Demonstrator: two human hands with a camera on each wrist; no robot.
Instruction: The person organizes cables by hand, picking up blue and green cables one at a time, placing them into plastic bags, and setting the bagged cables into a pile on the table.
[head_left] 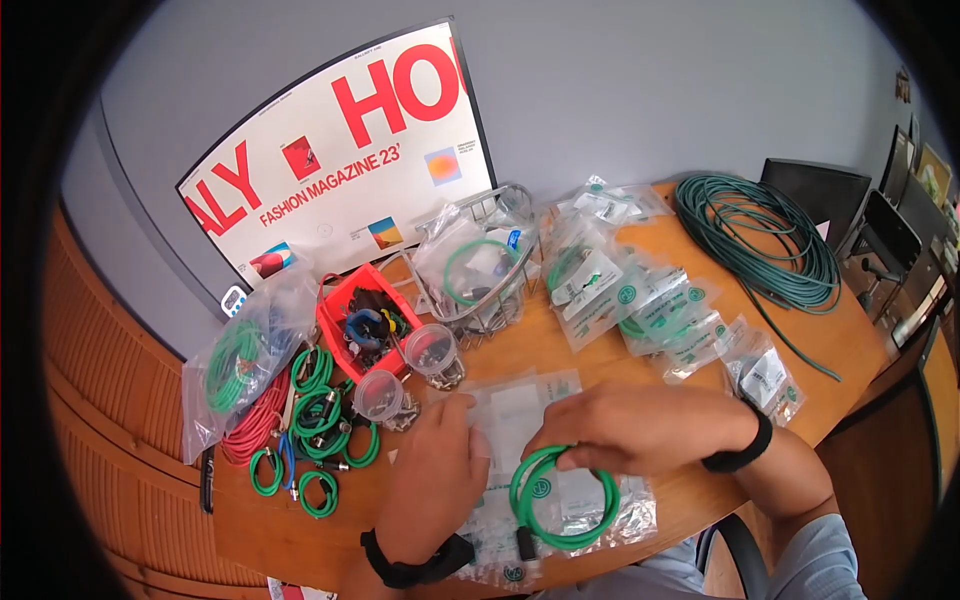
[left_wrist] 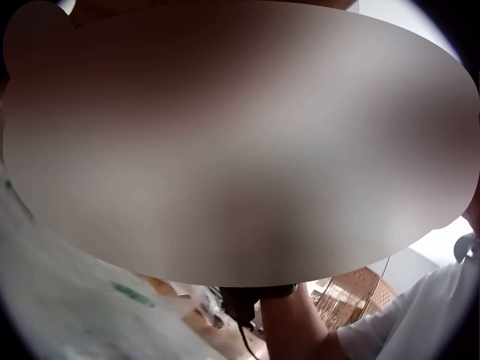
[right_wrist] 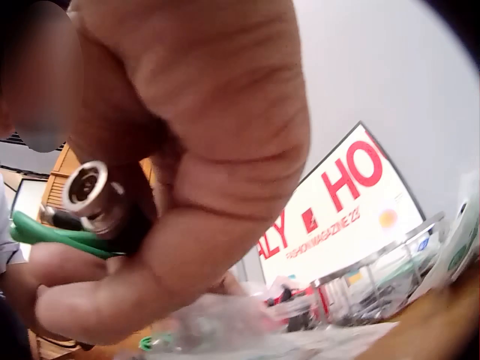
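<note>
Cable (head_left: 572,541) hangs coiled above the bags (head_left: 635,505) on the counter (head_left: 300,540), pinched in the right hand's (head_left: 640,430) grip. The left hand (head_left: 432,490) is over the bags; its grip is hidden, so I cannot tell.

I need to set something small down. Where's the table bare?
The table is bare between the green cables and left hand, and between the dark coil and the bags. It's crowded around the red bin and cups, and beneath the right hand, where more bags lie.
</note>
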